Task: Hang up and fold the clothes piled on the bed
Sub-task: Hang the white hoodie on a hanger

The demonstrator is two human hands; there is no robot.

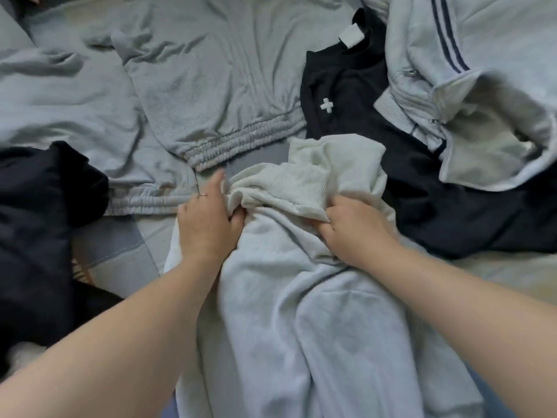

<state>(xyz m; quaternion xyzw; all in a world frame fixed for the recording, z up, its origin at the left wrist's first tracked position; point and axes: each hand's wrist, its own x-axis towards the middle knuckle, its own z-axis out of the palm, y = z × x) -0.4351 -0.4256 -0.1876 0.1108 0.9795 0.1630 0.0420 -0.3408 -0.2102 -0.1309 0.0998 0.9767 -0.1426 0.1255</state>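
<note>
Bedding (120,245) in grey-blue shows bare only beside the near left edge of the pale garment (286,297), the piece in hand and the marker for everything else. Beyond it and to the left sprawls a grey sweatshirt (211,86), its gathered hem just short of the pale garment's far end. Beyond it to the right lies a pale zip jacket (482,55) with navy stripes, heaped on a black top (346,95) that bears a small white cross and runs under the pale garment's right side. A dark garment (36,221) is bunched well to its left.

The pale garment's long axis runs straight away from the person: the bulk trails toward the camera between the forearms, and a ribbed band (304,182) is crumpled and folded back at the far end. Both hands are at that far end, one on each side of the midline and about level, so neither is nearer. The left hand (208,215), with a thin ring (202,194), pinches bunched cloth between thumb and fingers at the left edge. The right hand (352,224) has its fingers curled under the ribbed fold, gripping it.

Likely the crumpled end has to be drawn apart sideways, across the axis, to flatten it before any fold.
</note>
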